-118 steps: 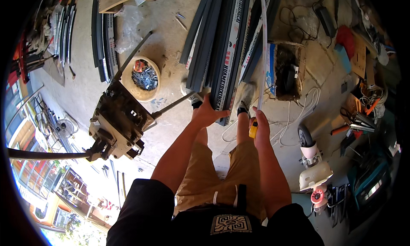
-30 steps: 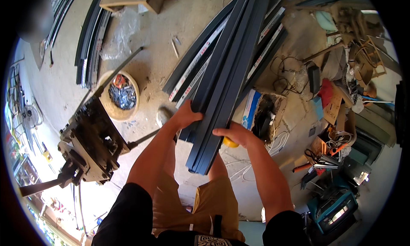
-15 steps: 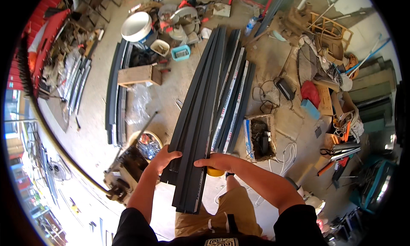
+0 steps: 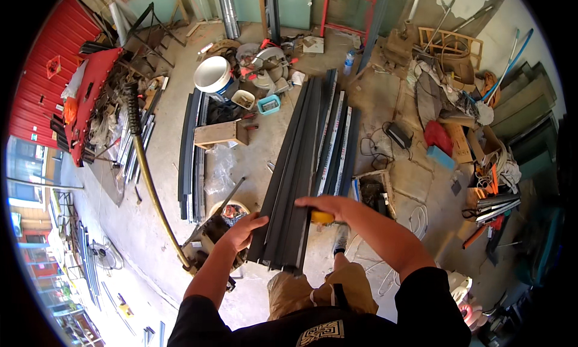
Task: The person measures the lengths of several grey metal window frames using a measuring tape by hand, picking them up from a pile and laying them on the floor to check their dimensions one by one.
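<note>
A bundle of long dark grey metal profiles (image 4: pixel 290 166) runs away from my body, its near ends over my legs and almost level with one another. My left hand (image 4: pixel 245 231) is closed round the bundle's left edge, thumb on top. From the right, my right hand (image 4: pixel 327 207) grips it with the thumb across the upper faces; its other fingers are mostly hidden. Under that hand shows a small yellow object (image 4: pixel 322 217), too covered to name. Right beside the bundle lie more dark profiles (image 4: pixel 341 151), some with white printed film along them.
Another stack of profiles (image 4: pixel 191 160) lies to the left, near a wooden box (image 4: pixel 220 134). Beyond stand a white bucket (image 4: pixel 212 75) and a turquoise basket (image 4: pixel 268 105). A machine with a long yellowish lever (image 4: pixel 158 193) is near my left arm. Cables (image 4: pixel 415 223) lie at right.
The profiles' near ends, staggered before, are now almost level. The right hand sits a little farther forward on the bundle. The view has tilted up, showing more of the far wall.
</note>
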Tool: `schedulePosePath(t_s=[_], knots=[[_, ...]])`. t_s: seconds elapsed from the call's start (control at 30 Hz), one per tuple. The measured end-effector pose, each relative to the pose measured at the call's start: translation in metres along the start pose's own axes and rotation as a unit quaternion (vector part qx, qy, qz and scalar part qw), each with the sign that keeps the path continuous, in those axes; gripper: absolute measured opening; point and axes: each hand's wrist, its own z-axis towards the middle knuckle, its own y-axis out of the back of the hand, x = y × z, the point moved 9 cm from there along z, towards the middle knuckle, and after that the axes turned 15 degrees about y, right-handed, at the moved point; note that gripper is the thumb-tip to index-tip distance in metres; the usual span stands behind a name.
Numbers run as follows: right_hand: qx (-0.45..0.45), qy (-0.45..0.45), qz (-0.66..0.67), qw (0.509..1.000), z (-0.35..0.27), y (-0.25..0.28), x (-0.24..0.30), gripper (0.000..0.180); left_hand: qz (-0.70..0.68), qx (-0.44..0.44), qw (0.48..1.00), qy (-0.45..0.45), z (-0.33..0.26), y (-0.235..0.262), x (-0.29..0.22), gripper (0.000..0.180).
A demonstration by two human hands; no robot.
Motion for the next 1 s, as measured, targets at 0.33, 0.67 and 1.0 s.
schedulePosePath(t_s=[0.33,0.67,1.0], knots=[[-0.012,0.008,-0.026,1.000,0.031,0.055,0.050,0.056,-0.054,0.064,0.996,-0.039,0.028,-0.025,-0.058,0.043],[0.011,-0.006,-0.016,1.000,0.081,0.049,0.013,0.053,0.066,-0.081,0.990,0.095,0.094,0.020,-0.091,0.066],[-0.055,0.086,0.028,0.994,0.083,0.031,-0.027,0.053,0.197,-0.234,0.952,-0.029,0.065,0.019,-0.098,0.089]])
